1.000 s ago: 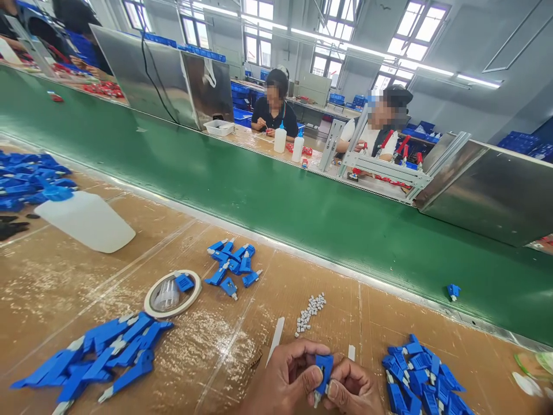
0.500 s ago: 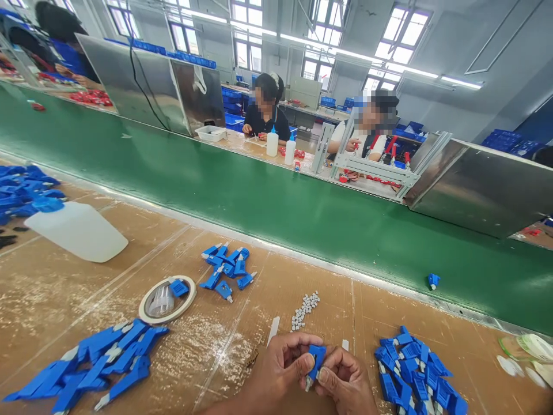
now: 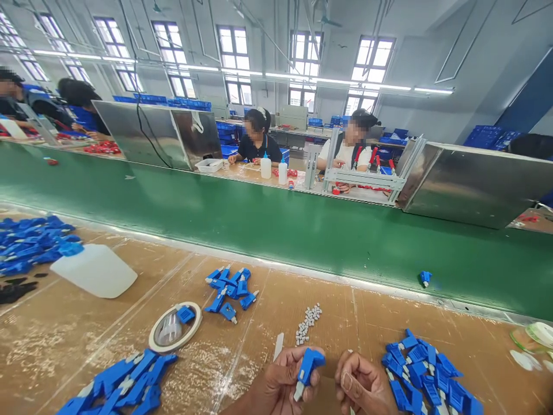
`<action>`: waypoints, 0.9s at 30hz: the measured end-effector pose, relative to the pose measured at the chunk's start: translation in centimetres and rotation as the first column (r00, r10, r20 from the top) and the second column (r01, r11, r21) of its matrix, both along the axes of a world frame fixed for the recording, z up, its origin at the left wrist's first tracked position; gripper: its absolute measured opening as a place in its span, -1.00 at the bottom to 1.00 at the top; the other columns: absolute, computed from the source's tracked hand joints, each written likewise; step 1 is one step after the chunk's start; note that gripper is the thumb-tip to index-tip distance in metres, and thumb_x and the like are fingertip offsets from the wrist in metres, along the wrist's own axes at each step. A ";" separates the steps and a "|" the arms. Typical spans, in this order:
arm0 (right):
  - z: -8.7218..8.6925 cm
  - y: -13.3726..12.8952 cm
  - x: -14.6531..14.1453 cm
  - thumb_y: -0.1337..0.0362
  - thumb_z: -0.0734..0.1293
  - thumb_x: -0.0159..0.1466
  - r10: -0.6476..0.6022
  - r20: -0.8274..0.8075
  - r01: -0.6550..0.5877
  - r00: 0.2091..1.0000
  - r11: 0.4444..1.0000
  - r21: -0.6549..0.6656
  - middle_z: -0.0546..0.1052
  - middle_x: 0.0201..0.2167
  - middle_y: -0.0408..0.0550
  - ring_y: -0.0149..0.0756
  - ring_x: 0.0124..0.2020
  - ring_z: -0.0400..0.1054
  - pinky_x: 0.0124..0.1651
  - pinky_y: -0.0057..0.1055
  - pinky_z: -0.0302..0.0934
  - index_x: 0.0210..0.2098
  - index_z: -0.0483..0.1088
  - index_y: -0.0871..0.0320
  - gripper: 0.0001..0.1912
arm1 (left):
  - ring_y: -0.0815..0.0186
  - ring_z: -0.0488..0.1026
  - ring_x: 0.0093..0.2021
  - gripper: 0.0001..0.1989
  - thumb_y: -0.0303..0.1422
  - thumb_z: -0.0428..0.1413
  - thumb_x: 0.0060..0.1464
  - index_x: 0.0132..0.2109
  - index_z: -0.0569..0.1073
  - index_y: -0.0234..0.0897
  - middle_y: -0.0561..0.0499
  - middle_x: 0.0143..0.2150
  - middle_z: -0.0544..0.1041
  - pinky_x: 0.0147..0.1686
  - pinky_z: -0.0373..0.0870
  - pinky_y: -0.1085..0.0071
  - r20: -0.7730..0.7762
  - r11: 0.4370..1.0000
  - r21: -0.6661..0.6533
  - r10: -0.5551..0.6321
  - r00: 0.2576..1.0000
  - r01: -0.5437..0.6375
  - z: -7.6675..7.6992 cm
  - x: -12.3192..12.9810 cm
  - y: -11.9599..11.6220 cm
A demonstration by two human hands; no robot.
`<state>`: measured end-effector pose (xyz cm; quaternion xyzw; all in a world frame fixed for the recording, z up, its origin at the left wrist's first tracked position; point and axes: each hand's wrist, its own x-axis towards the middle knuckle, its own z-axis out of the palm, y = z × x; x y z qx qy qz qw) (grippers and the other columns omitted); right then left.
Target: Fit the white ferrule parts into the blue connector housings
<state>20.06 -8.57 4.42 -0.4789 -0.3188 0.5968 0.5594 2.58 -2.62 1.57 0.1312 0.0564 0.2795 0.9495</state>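
The left hand [image 3: 280, 385] has its grip closed around a blue part [image 3: 307, 366], pale tip downward, above the counter [image 3: 389, 308]; just beside, the right hand [image 3: 366, 385] is curled, and I cannot tell whether it pinches anything. This looks like close handwork on one piece, calling next for a steady left grip and fine right fingertips. Beyond lie small grey pieces [image 3: 309, 320], then a green belt [image 3: 276, 230].

The left hand [image 3: 290, 380] holds a blue part [image 3: 308, 369]; the right hand [image 3: 360, 380] is just beside it.
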 end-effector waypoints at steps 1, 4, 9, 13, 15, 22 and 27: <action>0.0 0.0 -0.1 -0.05 0.60 -0.06 0.004 0.007 -0.004 1.000 1.000 0.003 0.41 -0.51 -0.18 -0.47 -0.58 0.30 -0.59 -0.57 0.18 -0.57 0.48 0.20 -0.55 | 0.51 0.52 -0.51 -0.67 -0.42 0.39 -0.12 -0.14 0.60 -0.38 -0.03 -0.39 0.58 -0.63 0.19 0.75 0.002 1.000 0.000 -0.003 1.000 0.003 -0.1 0.0 0.0; -0.3 0.1 -0.3 -0.08 0.59 -0.05 0.023 0.029 -0.024 0.999 0.999 0.022 0.41 -0.52 -0.18 -0.48 -0.60 0.27 -0.61 -0.56 0.16 -0.56 0.46 0.20 -0.53 | 0.48 0.54 -0.51 -0.71 -0.43 0.38 -0.09 -0.15 0.61 -0.39 -0.03 -0.43 0.58 -0.63 0.20 0.75 0.007 1.000 0.006 -0.006 1.000 0.006 0.0 0.1 -0.1; -0.9 0.1 -0.6 -0.11 0.57 -0.04 0.074 0.059 -0.077 0.995 0.996 0.053 0.41 -0.57 -0.19 -0.48 -0.62 0.25 -0.61 -0.55 0.16 -0.57 0.43 0.18 -0.51 | 0.47 0.53 -0.50 -0.69 -0.40 0.37 -0.07 -0.14 0.60 -0.42 -0.04 -0.43 0.58 -0.59 0.24 0.71 -0.017 1.000 0.031 -0.001 1.000 0.001 0.2 0.0 -0.3; -1.0 0.1 -0.7 -0.10 0.57 -0.03 0.107 0.059 -0.109 0.993 0.993 0.043 0.42 -0.57 -0.19 -0.47 -0.61 0.25 -0.61 -0.56 0.18 -0.56 0.43 0.18 -0.52 | 0.48 0.51 -0.52 -0.68 -0.37 0.35 -0.04 -0.12 0.59 -0.46 -0.07 -0.40 0.58 -0.60 0.21 0.69 -0.023 0.999 0.041 0.009 1.000 -0.008 0.2 0.0 -0.4; -1.0 0.1 -0.7 -0.09 0.57 -0.02 0.110 0.061 -0.113 0.992 0.992 0.060 0.41 -0.57 -0.20 -0.47 -0.60 0.25 -0.62 -0.57 0.17 -0.56 0.42 0.18 -0.53 | 0.49 0.50 -0.52 -0.68 -0.38 0.35 -0.03 -0.12 0.58 -0.45 -0.06 -0.39 0.58 -0.58 0.23 0.68 -0.030 0.999 0.040 0.007 1.000 -0.006 0.2 -0.1 -0.4; -1.0 -0.1 -0.8 -0.08 0.56 0.01 0.116 0.091 -0.123 0.989 0.989 0.076 0.43 -0.57 -0.19 -0.47 -0.61 0.27 -0.61 -0.56 0.20 -0.54 0.43 0.17 -0.55 | 0.50 0.51 -0.54 -0.67 -0.35 0.39 -0.09 -0.18 0.60 -0.44 -0.04 -0.43 0.56 -0.57 0.25 0.71 -0.067 0.999 0.029 0.017 0.998 -0.015 0.6 -0.1 -0.5; -0.8 -0.1 -0.8 -0.13 0.56 -0.05 0.114 0.096 -0.119 0.989 0.992 0.041 0.41 -0.57 -0.19 -0.48 -0.62 0.26 -0.59 -0.55 0.17 -0.58 0.43 0.18 -0.50 | 0.53 0.47 -0.54 -0.66 -0.33 0.41 -0.14 -0.21 0.61 -0.44 -0.04 -0.44 0.56 -0.59 0.22 0.73 -0.218 0.994 -0.034 0.092 0.971 -0.102 0.9 0.4 -0.1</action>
